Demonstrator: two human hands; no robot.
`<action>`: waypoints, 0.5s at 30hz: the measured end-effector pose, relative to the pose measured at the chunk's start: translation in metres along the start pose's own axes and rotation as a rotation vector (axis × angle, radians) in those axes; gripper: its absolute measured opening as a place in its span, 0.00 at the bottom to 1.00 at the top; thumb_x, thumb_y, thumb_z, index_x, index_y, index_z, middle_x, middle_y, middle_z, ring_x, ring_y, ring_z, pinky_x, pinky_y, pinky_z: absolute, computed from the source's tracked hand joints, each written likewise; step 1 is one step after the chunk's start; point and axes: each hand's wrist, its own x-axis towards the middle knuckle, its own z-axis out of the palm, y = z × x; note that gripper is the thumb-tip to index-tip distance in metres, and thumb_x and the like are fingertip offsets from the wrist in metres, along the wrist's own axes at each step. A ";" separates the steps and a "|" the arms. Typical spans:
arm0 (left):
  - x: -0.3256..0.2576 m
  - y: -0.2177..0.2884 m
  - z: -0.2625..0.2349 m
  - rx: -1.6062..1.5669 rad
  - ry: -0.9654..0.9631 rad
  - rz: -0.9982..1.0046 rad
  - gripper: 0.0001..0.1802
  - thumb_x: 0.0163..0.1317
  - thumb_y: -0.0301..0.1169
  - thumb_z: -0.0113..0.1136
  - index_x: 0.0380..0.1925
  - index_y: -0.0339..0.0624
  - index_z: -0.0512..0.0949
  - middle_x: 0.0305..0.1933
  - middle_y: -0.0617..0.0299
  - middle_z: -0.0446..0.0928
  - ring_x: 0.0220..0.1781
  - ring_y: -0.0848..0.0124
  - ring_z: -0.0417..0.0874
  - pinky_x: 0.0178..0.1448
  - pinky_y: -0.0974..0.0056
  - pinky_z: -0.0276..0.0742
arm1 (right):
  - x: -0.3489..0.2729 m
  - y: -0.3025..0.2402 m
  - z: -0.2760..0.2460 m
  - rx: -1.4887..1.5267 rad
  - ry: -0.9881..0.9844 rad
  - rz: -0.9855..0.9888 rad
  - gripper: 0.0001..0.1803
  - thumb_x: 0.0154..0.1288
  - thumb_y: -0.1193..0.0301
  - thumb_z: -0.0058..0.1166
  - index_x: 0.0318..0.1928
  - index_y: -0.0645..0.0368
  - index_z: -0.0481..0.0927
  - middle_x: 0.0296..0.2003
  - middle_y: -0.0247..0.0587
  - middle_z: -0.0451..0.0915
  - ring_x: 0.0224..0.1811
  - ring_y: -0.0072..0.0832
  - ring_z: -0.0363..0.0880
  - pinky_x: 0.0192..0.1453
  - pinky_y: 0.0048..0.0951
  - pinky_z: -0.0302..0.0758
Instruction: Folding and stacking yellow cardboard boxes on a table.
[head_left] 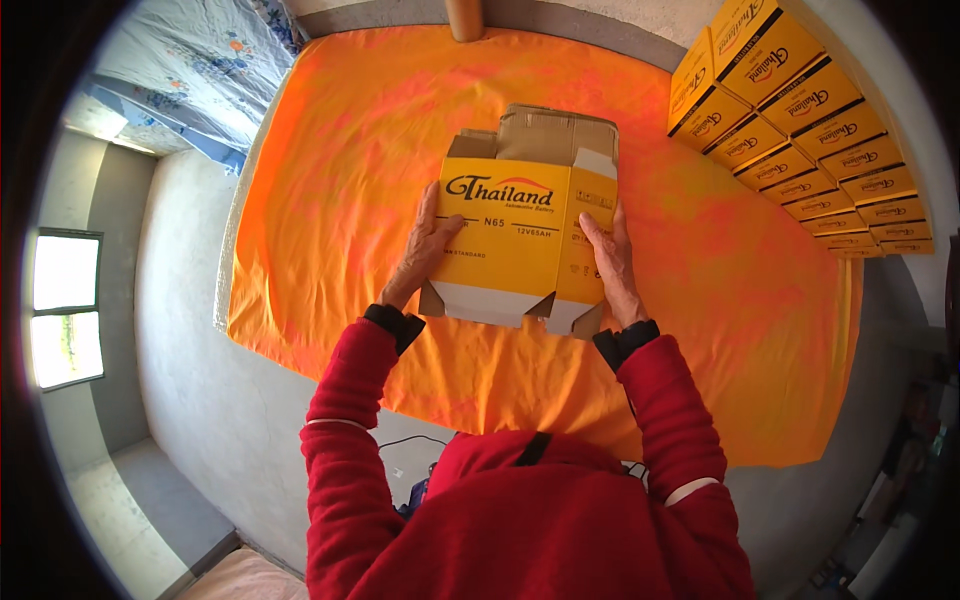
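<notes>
Between my two hands is a yellow cardboard box (505, 255) with a white lower border and dark print. Its brown flaps (556, 135) stick out at the far end, and white flaps with notched corners show at the near end. My left hand (428, 243) grips the left edge, thumb on the printed front. On the right edge, my right hand (612, 255) presses its thumb on the narrow side panel, fingers behind. The fingers under the box are mostly hidden. Below it spreads an orange cloth (340, 220); whether the box rests on it I cannot tell.
Several stacked yellow boxes (790, 120) of the same look stand at the far right. A blue-and-white patterned cloth (190, 70) hangs at the far left, above a window (68, 300). A brown post (464, 18) rises at the far edge of the orange cloth.
</notes>
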 end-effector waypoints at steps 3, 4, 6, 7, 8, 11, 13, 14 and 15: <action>-0.003 0.006 0.001 0.023 0.027 0.112 0.42 0.66 0.36 0.58 0.74 0.39 0.48 0.66 0.47 0.68 0.67 0.63 0.70 0.66 0.62 0.68 | -0.004 -0.017 0.013 -0.214 0.052 -0.070 0.34 0.74 0.55 0.48 0.70 0.61 0.57 0.61 0.42 0.69 0.60 0.28 0.69 0.64 0.27 0.66; -0.005 0.013 0.003 -0.001 0.013 0.129 0.42 0.66 0.36 0.58 0.74 0.39 0.48 0.67 0.48 0.66 0.68 0.63 0.69 0.67 0.62 0.67 | -0.004 -0.023 0.017 -0.320 0.081 -0.106 0.34 0.74 0.54 0.48 0.70 0.61 0.58 0.62 0.42 0.69 0.61 0.29 0.69 0.65 0.27 0.66; -0.013 0.029 0.007 -0.032 -0.003 0.153 0.42 0.66 0.35 0.58 0.74 0.39 0.48 0.68 0.49 0.65 0.68 0.63 0.68 0.67 0.63 0.66 | -0.016 -0.035 0.023 -0.279 0.094 -0.085 0.34 0.74 0.53 0.47 0.70 0.61 0.59 0.61 0.41 0.70 0.61 0.28 0.69 0.65 0.28 0.66; -0.020 0.048 0.009 -0.111 -0.042 0.090 0.42 0.67 0.35 0.58 0.74 0.39 0.48 0.69 0.50 0.64 0.69 0.64 0.67 0.69 0.63 0.65 | -0.024 -0.041 0.024 -0.234 0.109 -0.060 0.33 0.74 0.52 0.47 0.69 0.61 0.61 0.61 0.40 0.70 0.60 0.28 0.70 0.65 0.29 0.66; -0.028 0.065 0.012 -0.189 -0.085 0.029 0.41 0.67 0.35 0.58 0.74 0.39 0.48 0.70 0.51 0.64 0.70 0.64 0.66 0.70 0.63 0.63 | -0.030 -0.045 0.023 -0.189 0.125 -0.037 0.33 0.74 0.51 0.47 0.68 0.61 0.62 0.60 0.39 0.71 0.60 0.28 0.70 0.65 0.30 0.66; -0.054 0.083 0.012 -0.301 -0.121 -0.010 0.40 0.68 0.34 0.57 0.74 0.40 0.49 0.71 0.52 0.63 0.70 0.65 0.64 0.71 0.63 0.61 | -0.048 -0.056 0.008 -0.212 0.033 0.050 0.34 0.73 0.50 0.48 0.68 0.61 0.64 0.60 0.38 0.71 0.60 0.26 0.70 0.64 0.31 0.66; -0.065 0.087 0.019 -0.378 -0.148 0.032 0.39 0.68 0.34 0.57 0.74 0.40 0.49 0.71 0.54 0.63 0.70 0.66 0.64 0.71 0.63 0.60 | -0.064 -0.064 -0.013 -0.228 0.013 0.090 0.35 0.72 0.49 0.49 0.68 0.61 0.65 0.60 0.38 0.72 0.61 0.26 0.70 0.64 0.32 0.66; -0.071 0.090 0.022 -0.379 -0.156 0.035 0.39 0.68 0.34 0.57 0.74 0.40 0.49 0.71 0.54 0.63 0.70 0.66 0.64 0.71 0.63 0.60 | -0.073 -0.063 -0.026 -0.205 -0.036 0.105 0.35 0.70 0.50 0.51 0.68 0.60 0.65 0.61 0.39 0.72 0.61 0.25 0.70 0.64 0.31 0.66; -0.078 0.095 0.027 -0.459 -0.171 0.059 0.38 0.69 0.35 0.56 0.74 0.40 0.50 0.70 0.54 0.64 0.69 0.67 0.65 0.71 0.63 0.60 | -0.084 -0.065 -0.037 -0.184 -0.073 0.117 0.36 0.68 0.50 0.54 0.69 0.60 0.65 0.61 0.39 0.72 0.61 0.25 0.70 0.64 0.31 0.66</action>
